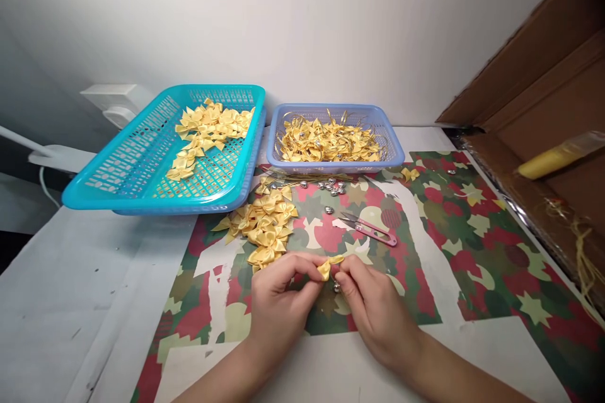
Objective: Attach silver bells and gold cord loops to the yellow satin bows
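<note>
My left hand [286, 293] pinches a yellow satin ribbon bow [325, 269] between thumb and fingers. Close on its right, my right hand [371, 299] is closed at the bow's other side, with fingertips pressed together. A small silver bell [336, 287] hangs just under the right fingertips; what joins it to the bow is too fine to make out. Left of my hands lies a loose pile of yellow bows [267, 223]. Beyond them rest pink-handled thread snips [371, 230], and a single silver bell [329, 210] sits near their tips.
A teal basket [89, 192] holding bows stands at the back left. Beside it, a blue basket [335, 167] holds bows with gold wire ties. Several bells [334, 187] and gold wires [312, 177] lie before it. A cardboard box [534, 75] borders the right side.
</note>
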The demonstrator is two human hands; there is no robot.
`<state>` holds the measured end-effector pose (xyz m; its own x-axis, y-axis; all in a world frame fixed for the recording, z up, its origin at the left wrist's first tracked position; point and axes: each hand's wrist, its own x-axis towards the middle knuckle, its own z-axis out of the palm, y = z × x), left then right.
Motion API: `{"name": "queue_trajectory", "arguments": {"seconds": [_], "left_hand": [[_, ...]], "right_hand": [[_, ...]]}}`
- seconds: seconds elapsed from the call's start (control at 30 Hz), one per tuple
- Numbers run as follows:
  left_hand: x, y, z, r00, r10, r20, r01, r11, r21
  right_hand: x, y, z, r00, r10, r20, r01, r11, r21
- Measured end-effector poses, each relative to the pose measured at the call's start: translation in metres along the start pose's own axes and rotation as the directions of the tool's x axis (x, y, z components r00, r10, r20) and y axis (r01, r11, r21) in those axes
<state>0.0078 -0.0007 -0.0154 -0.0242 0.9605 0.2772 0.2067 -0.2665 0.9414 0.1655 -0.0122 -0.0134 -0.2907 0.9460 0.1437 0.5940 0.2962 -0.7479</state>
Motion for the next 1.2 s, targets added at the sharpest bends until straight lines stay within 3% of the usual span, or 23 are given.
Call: {"name": "queue_trajectory", "arguments": {"seconds": [0.2, 0.37, 0.73, 0.83, 0.93, 1.03, 1.2], "left_hand": [[0.0004, 0.0003, -0.0037, 0.992, 0.129, 0.003, -0.129, 0.988, 0.087], [0.0019, 0.0021, -0.0055, 0.972, 0.234, 0.034, -0.237, 0.959, 0.157], [0.0015, -0.0005, -0.0057, 0.944, 0.314, 0.1, -0.329, 0.917, 0.225], [-0.0009, -0.0026, -0.004, 0.961, 0.261, 0.088, -0.275, 0.938, 0.213], [-0.0043, -0.0047, -0.0015, 0.996, 0.081, 0.035, -0.086, 0.985, 0.152], [-0.0056, -0.0058, 0.0006, 0.996, -0.091, 0.015, 0.09, 0.995, 0.04], [-0.0037, -0.0057, 0.0008, 0.994, -0.104, 0.044, 0.105, 0.994, -0.02]], "right_hand": [[0.0015, -0.0013, -0.0044, 0.998, 0.05, 0.042, -0.054, 0.994, 0.099], [0.003, -0.0008, -0.0054, 0.998, 0.01, 0.062, -0.019, 0.989, 0.146], [-0.001, 0.002, -0.0024, 0.998, 0.037, 0.055, -0.044, 0.992, 0.117], [-0.0014, 0.0011, -0.0019, 0.998, 0.039, 0.044, -0.044, 0.992, 0.12], [-0.0007, -0.0002, -0.0016, 0.998, 0.048, 0.035, -0.052, 0.99, 0.135], [0.0008, -0.0015, -0.0017, 0.998, 0.056, 0.025, -0.059, 0.987, 0.149], [0.0012, -0.0019, -0.0013, 0.999, 0.052, 0.013, -0.053, 0.985, 0.164]]}}
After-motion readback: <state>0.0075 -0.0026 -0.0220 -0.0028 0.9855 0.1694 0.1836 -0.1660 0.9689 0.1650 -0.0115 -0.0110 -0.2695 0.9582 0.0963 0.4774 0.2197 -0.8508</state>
